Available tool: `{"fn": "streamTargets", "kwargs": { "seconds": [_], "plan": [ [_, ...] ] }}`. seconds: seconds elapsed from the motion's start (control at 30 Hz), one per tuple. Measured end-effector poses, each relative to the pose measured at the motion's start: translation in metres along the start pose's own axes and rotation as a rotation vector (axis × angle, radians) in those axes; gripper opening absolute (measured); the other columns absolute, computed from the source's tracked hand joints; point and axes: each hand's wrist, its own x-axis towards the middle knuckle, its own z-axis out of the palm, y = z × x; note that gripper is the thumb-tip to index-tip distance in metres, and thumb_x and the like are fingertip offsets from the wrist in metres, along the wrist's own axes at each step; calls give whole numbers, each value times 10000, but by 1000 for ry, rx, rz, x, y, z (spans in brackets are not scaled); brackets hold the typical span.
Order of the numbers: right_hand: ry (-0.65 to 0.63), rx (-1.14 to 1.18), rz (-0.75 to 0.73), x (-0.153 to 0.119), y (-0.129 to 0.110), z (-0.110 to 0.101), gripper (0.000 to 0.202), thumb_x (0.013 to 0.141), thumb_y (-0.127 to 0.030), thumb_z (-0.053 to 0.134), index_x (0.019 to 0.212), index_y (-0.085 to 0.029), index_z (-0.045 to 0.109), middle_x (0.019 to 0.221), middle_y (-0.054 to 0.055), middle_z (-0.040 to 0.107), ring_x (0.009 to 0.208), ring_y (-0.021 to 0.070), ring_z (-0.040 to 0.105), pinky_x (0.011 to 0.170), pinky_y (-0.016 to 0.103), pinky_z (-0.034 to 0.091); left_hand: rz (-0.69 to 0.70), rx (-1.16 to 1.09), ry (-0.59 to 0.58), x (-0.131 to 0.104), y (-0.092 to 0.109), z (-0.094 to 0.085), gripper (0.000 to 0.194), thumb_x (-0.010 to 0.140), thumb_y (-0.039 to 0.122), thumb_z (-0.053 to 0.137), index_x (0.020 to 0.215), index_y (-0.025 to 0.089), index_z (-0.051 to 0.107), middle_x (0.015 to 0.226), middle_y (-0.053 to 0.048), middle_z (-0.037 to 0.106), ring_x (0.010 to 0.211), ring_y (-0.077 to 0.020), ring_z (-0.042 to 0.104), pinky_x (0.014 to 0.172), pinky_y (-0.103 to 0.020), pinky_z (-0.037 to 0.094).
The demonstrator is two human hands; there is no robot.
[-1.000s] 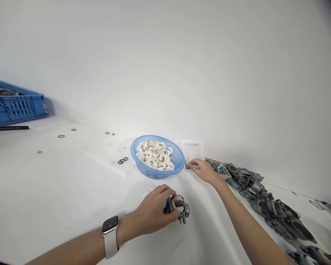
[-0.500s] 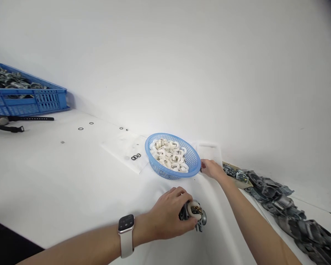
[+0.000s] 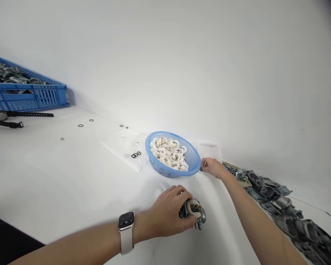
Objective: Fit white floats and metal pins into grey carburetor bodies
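A metal part with a white ring on it [image 3: 195,209] rests near the front of the white table, with my left hand [image 3: 172,211] wrapped round its left side. Beyond it stands a round blue basket [image 3: 194,162] holding many white ring-shaped pieces [image 3: 169,152]. My right hand [image 3: 212,167] is at the basket's right edge, over the near end of a shallow white tray [image 3: 209,149]. Its fingers are pinched together, and a small dark thing shows at their tips, too small to make out.
A blue crate [image 3: 46,96] of metal parts stands at the far left, a black watch [image 3: 9,118] before it. Black rings [image 3: 136,155] lie on and near a clear plastic sheet [image 3: 121,147]. Dark metal parts [image 3: 281,202] are heaped along the right, beside my right forearm.
The view has shifted slightly. My right hand's fingers have drawn closer together beside the basket. My left hand keeps its hold on the metal part.
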Motion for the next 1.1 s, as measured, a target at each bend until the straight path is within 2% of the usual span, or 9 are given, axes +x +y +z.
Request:
{"fn": "streamTargets", "kwargs": {
  "seconds": [0.27, 0.53, 0.73, 0.83, 0.93, 1.0, 1.1],
  "plan": [
    [-15, 5, -7, 10, -8, 1, 296, 1010, -346, 644, 1266, -198, 638, 1291, 91, 649, 1084, 233, 671, 915, 431, 586, 2, 6, -6, -1, 0, 0, 273, 871, 380, 710, 1074, 240, 593, 1142, -44, 630, 1041, -256, 607, 889, -377, 504],
    [-30, 84, -35, 16, 6, -5, 295, 1011, -349, 641, 1257, -186, 643, 1282, 90, 655, 1067, 232, 675, 907, 432, 589, -1, 3, 0, 0, 0, 0, 265, 866, 364, 715, 1067, 235, 600, 1128, -42, 629, 1029, -248, 604, 869, -360, 495],
    [37, 218, -100, 7, 14, -6, 274, 1013, -350, 638, 1229, -182, 655, 1257, 84, 666, 1046, 225, 680, 899, 422, 591, -5, -8, 7, 0, 0, 0, 260, 865, 359, 711, 1070, 238, 604, 1123, -42, 634, 1040, -253, 604, 874, -364, 492],
    [97, 333, -151, -6, 12, -9, 261, 1012, -361, 638, 1188, -171, 667, 1204, 74, 684, 1007, 214, 686, 876, 408, 592, -7, -17, 5, 0, 1, 0, 259, 865, 351, 709, 1077, 239, 611, 1126, -44, 637, 1046, -256, 606, 876, -365, 493],
    [160, 480, -222, -31, 8, -14, 243, 1006, -369, 617, 1110, -169, 707, 1135, 70, 715, 925, 203, 685, 851, 384, 573, -10, -26, -1, 0, 2, 0, 249, 867, 342, 707, 1075, 239, 616, 1123, -43, 640, 1047, -257, 606, 865, -364, 496],
    [200, 588, -270, -57, 3, -14, 264, 987, -390, 591, 1061, -183, 737, 1109, 82, 733, 863, 207, 672, 826, 371, 555, -10, -31, 5, -1, 2, 1, 241, 876, 340, 699, 1079, 239, 617, 1125, -44, 641, 1049, -257, 605, 870, -368, 496],
    [229, 756, -320, -106, -8, -4, 335, 944, -478, 596, 1091, -204, 720, 1033, 93, 730, 774, 208, 637, 728, 357, 544, -9, -39, 13, -1, 1, 1, 239, 886, 336, 689, 1091, 237, 615, 1130, -47, 643, 1041, -257, 604, 881, -377, 494]
  ]
}}
